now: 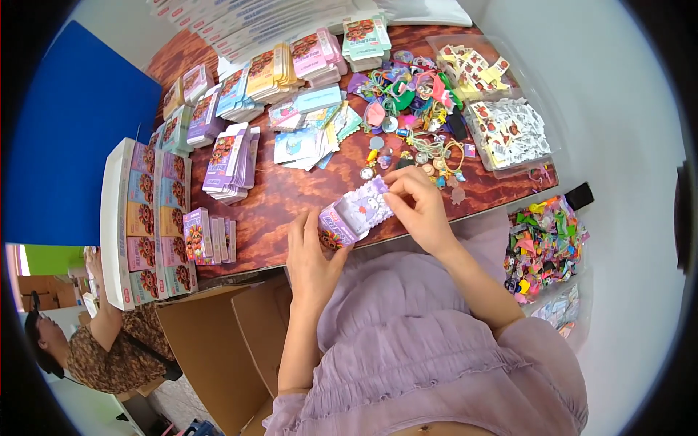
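Near the table's front edge, my left hand [311, 251] grips a small purple printed carton [339, 226], thumb on its near side and fingers on the far side. The carton lies tilted, its open end toward the right. A purple scalloped-edged card [369, 203] with a pale cartoon figure stands at that open end. My right hand [420, 211] pinches the card's right edge between thumb and fingers. Whether its lower part sits inside the carton is hard to make out. Just beyond lie small charms and trinkets [392, 154] in a loose spread.
Flat carton stacks [229, 163] line the table's left and back. A display tray [116, 218] of filled boxes stands at the left edge. Clear bins with stickers [509, 134] sit at right; a trinket bin [545, 247] is below. An open cardboard box [207, 349] and another person [120, 349] are lower left.
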`<state>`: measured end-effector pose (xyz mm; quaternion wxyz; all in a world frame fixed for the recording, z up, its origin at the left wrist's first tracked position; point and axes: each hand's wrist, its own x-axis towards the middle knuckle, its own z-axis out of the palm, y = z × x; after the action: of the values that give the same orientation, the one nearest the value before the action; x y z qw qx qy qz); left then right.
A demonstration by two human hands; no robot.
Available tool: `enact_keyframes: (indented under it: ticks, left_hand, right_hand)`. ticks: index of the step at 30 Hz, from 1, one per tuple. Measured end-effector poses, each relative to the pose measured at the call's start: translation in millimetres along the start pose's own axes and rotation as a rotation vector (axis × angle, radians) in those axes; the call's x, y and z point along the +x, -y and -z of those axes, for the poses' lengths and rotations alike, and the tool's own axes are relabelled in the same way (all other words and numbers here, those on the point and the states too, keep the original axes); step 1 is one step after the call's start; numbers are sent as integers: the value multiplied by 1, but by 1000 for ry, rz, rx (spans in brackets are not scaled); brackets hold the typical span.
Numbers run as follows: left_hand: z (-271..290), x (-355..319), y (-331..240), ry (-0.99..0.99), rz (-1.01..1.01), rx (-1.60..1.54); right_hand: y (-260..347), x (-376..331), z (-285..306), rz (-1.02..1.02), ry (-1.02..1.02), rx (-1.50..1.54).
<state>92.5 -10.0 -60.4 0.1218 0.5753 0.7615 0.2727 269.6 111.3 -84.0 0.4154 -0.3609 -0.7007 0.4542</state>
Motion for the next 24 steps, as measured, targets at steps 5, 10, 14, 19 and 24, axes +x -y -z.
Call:
enact_keyframes:
  ticks: [5, 10, 14, 19, 24]
  left_hand:
    - [-5, 2, -13, 70, -65, -134]
    - [0, 10, -21, 55, -68, -129]
    - [9, 7, -19, -16, -95, -134]
    - [9, 7, -7, 19, 11, -254]
    - [15, 3, 1, 13, -4, -297]
  right_hand:
    - [19, -1, -1, 271, 193, -226]
    - [25, 6, 0, 124, 406, -190]
    - [12, 27, 20, 3, 311, 248]
    - [-27, 91, 11, 127, -20, -507]
    - [-52, 112, -1, 336, -141, -688]
